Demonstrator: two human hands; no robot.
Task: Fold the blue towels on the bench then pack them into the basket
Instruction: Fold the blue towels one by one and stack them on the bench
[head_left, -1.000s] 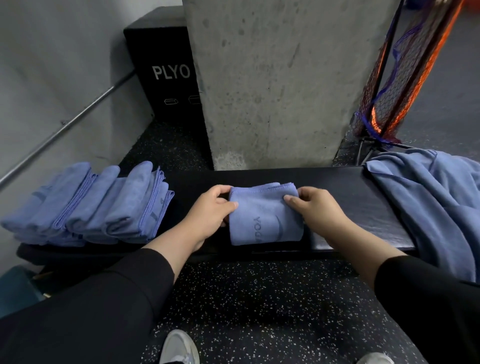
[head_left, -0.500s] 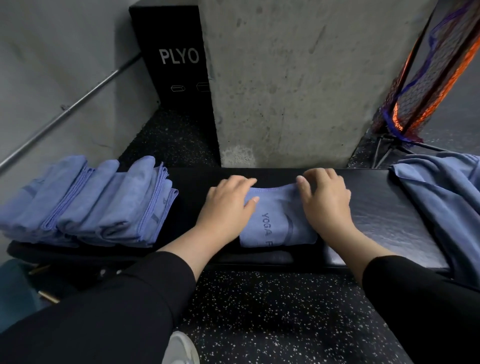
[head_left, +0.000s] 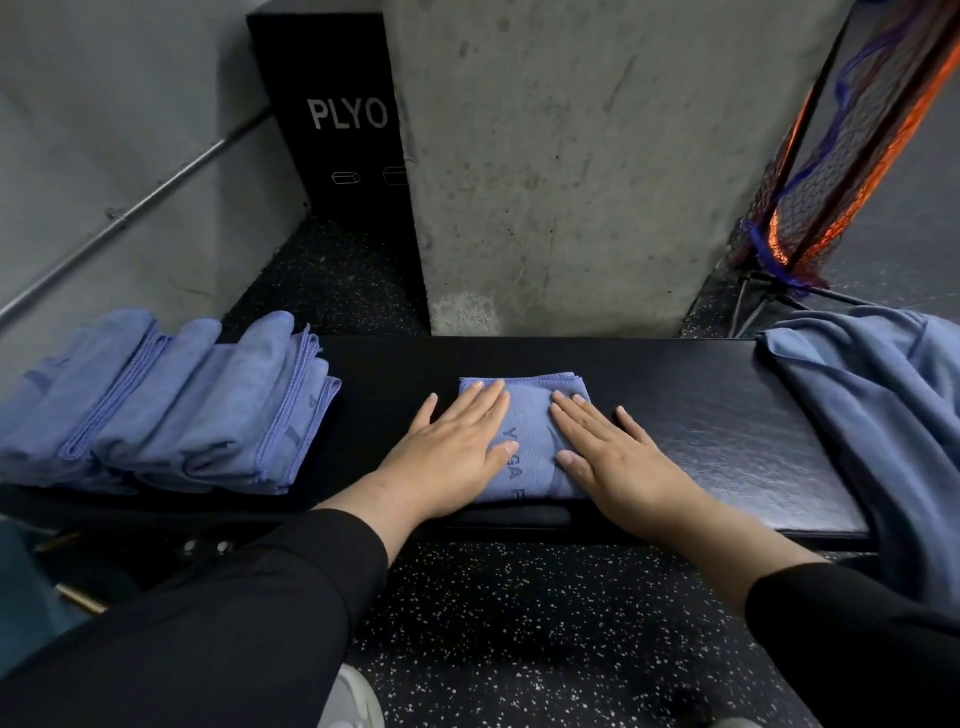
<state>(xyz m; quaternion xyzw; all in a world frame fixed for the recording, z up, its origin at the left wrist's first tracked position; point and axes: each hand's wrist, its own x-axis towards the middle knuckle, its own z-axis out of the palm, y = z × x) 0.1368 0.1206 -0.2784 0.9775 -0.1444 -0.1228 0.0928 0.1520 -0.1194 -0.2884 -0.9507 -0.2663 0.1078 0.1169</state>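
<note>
A small folded blue towel (head_left: 527, 426) lies in the middle of the black bench (head_left: 701, 415). My left hand (head_left: 452, 457) presses flat on its left half with straight fingers. My right hand (head_left: 613, 457) presses flat on its right half, fingers spread. A row of several folded blue towels (head_left: 171, 410) lies on the bench's left end. A heap of unfolded blue towels (head_left: 883, 415) drapes over the right end. No basket is in view.
A concrete pillar (head_left: 571, 156) stands right behind the bench. A black box marked PLYO (head_left: 343, 119) sits behind on the left, beside a wall with a metal rail (head_left: 135, 208). An orange and blue net (head_left: 841, 156) leans at the back right. The floor is speckled rubber.
Both hands went from gripping the folded towel's far edge with curled fingers to lying flat on top of it. The towel stays in place on the bench.
</note>
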